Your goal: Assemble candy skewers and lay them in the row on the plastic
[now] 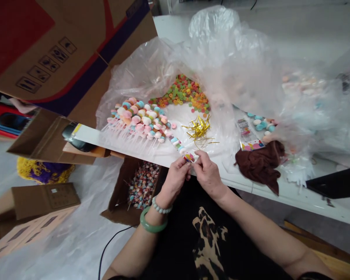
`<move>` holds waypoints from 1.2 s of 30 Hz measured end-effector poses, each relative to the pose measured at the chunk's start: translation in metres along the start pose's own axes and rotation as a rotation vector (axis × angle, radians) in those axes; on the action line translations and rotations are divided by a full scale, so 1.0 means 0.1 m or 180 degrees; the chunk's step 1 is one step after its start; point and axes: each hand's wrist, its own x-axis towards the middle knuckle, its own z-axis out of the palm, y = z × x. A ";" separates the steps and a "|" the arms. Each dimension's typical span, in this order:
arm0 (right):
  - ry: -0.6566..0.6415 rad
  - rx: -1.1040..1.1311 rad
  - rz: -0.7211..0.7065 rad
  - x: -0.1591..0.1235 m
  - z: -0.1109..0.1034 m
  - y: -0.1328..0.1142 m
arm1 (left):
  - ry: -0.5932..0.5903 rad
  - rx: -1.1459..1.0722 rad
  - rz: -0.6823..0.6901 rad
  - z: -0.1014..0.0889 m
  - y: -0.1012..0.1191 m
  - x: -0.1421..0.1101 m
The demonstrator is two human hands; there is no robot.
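We are pinching a stick of pastel round candies [176, 146] by its small colourful paper tag [188, 157], left hand [175, 181] and right hand [208, 175] clenching their fingers [197, 158] at the front of the white counter [280, 196], the tag wanting a steady hold.

We see pastel candy skewers [137, 118] in pink, blue and white, beside gold twist ties [198, 128]. Our black top [177, 233] bears a tan leopard-like pattern.
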 end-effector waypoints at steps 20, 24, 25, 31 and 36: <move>0.0250 -0.0788 -0.1282 -0.17 0.09 -0.01 | 0.0675 -0.1705 -0.0025 0.19 0.07 0.01; 0.0207 0.0243 -0.0211 -0.09 -0.05 -0.02 | 0.0548 -0.1417 -0.0119 0.14 0.07 -0.04; 0.0185 0.0504 0.0129 -0.05 -0.07 -0.03 | 0.0555 -0.1268 -0.0104 0.12 0.07 -0.05; -0.0261 0.1734 0.1038 0.13 0.01 -0.15 | 0.0622 -0.0435 0.0381 0.09 0.03 -0.08; 0.0160 0.1404 0.0758 0.18 0.05 -0.11 | 0.0547 -0.0164 0.0176 0.00 0.03 -0.05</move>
